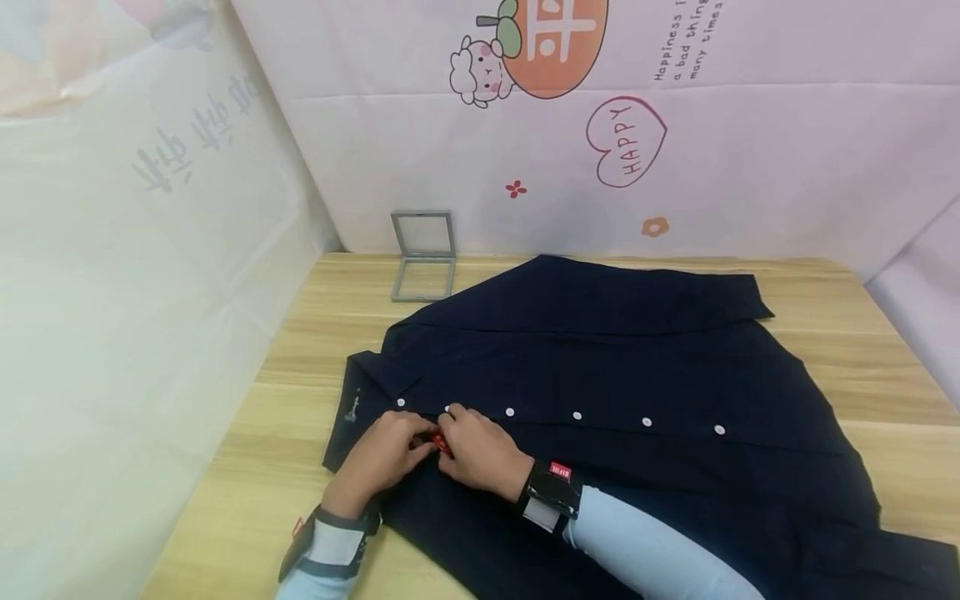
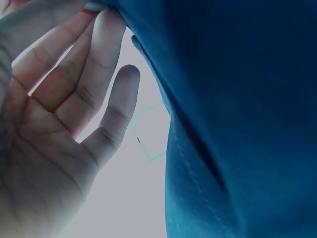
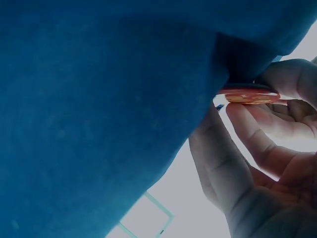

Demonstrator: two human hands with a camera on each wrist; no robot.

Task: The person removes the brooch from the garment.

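A dark navy button-up shirt (image 1: 600, 367) lies spread on the table, its collar to the left. Just below the upper buttons, both hands meet over a small round red badge (image 3: 252, 95) with gold markings, seen edge-on from the right wrist. My right hand (image 1: 480, 450) pinches it between thumb and fingers against the cloth. From the collar side, my left hand (image 1: 386, 454) pinches at the badge's edge, its thumb and fingertips together; the left wrist view shows only a sliver of red there. Folds of cloth hide the badge's back.
A small clear case (image 1: 423, 279) with a grey frame stands with its lid up at the back left of the wooden table (image 1: 247, 467). Printed white sheets (image 1: 420, 142) hang behind and to the left. One sleeve lies along the back, and the shirt's front reaches the near edge.
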